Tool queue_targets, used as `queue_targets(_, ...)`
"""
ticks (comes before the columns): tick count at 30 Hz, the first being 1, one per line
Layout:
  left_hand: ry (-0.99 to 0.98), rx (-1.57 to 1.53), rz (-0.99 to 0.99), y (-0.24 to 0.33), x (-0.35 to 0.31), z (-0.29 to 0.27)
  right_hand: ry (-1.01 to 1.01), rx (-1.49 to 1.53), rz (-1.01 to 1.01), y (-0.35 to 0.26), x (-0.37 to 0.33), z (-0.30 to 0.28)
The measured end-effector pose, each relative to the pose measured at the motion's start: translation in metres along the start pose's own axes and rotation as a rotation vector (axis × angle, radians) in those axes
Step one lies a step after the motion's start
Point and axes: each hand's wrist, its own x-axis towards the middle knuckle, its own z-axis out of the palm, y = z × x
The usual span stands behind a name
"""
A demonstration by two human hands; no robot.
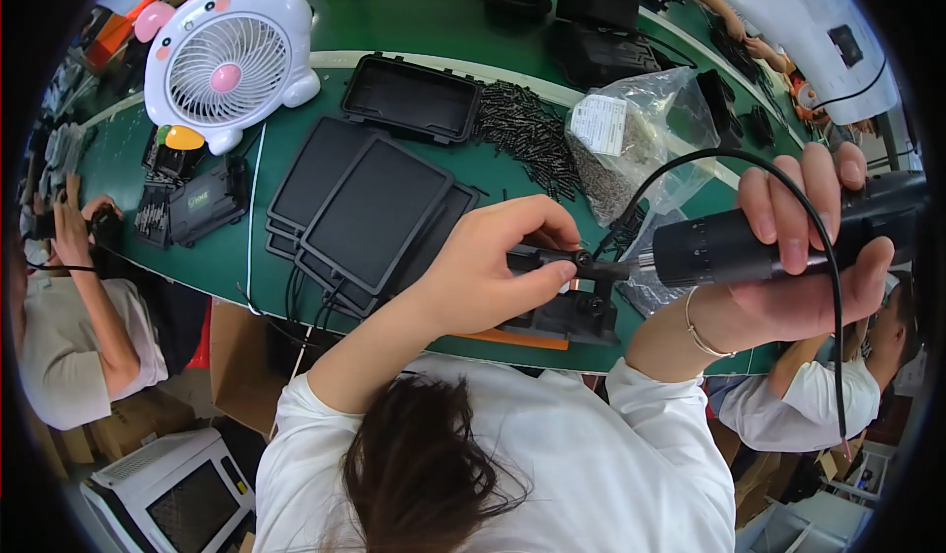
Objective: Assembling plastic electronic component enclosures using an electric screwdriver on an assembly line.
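Head view: the green work table (pixel 394 21) runs across the upper and middle picture, its near edge curving just above the person's white sleeves. Open surface is limited. 1 stack of flat black rectangular plastic panels (pixel 370 213) fills the centre, its lower corner overhanging the near edge. 1 black open plastic tray (pixel 414 97) lies behind the stack, touching a loose heap of small black screws (pixel 527 134). 1 clear plastic bag of small parts (pixel 641 124) sits right of the heap. 1 white desk fan with pink ears (pixel 229 60) stands at the far left. A bare green strip lies between the fan and the panels.

The left hand (pixel 483 272) is closed in a pinch, thumb and fingers gripping a small black plastic part (pixel 552 257) above a black fixture block (pixel 581 316) at the near edge. The right hand (pixel 813 242) is wrapped fully around a black cylindrical electric screwdriver (pixel 734 247), held level. Its tip meets the small part just right of the left fingertips. The driver's black cable (pixel 749 164) arcs over the hand and drops at the right.

2 other people are seated below the table edge, 1 at the left (pixel 69 326) and 1 at the right (pixel 828 395).
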Motion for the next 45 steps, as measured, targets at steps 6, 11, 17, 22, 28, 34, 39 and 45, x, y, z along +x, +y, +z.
queue_targets(6, 0.048, 0.046, 0.062, -0.001, 0.0, 0.001, 0.034, -0.164, -0.024, 0.012, 0.004, 0.005)
queue_targets(11, 0.061, 0.062, 0.105, -0.006, 0.002, 0.002, -0.016, -0.208, -0.057, 0.012, 0.001, 0.01)
queue_targets(17, 0.04, 0.159, 0.094, -0.007, 0.003, 0.001, -0.002, -0.288, -0.038, 0.023, 0.009, 0.023)
queue_targets(22, -0.004, 0.2, 0.034, -0.005, 0.004, 0.001, 0.026, -0.231, 0.009, 0.03, 0.018, 0.021)
queue_targets(28, 0.003, 0.312, 0.108, -0.006, 0.002, 0.004, 0.056, -0.362, -0.047, 0.039, 0.016, 0.023)
queue_targets(34, 0.056, 0.35, 0.195, -0.007, 0.005, 0.006, 0.366, -0.594, -0.248, 0.046, 0.007, 0.043)
queue_targets(39, 0.03, 0.425, 0.213, -0.004, 0.007, 0.001, 0.511, -0.679, -0.433, 0.048, -0.006, 0.044)
queue_targets(45, 0.209, 0.474, 0.182, 0.003, -0.002, -0.002, 0.53, -0.43, -0.65, 0.006, -0.036, 0.015)
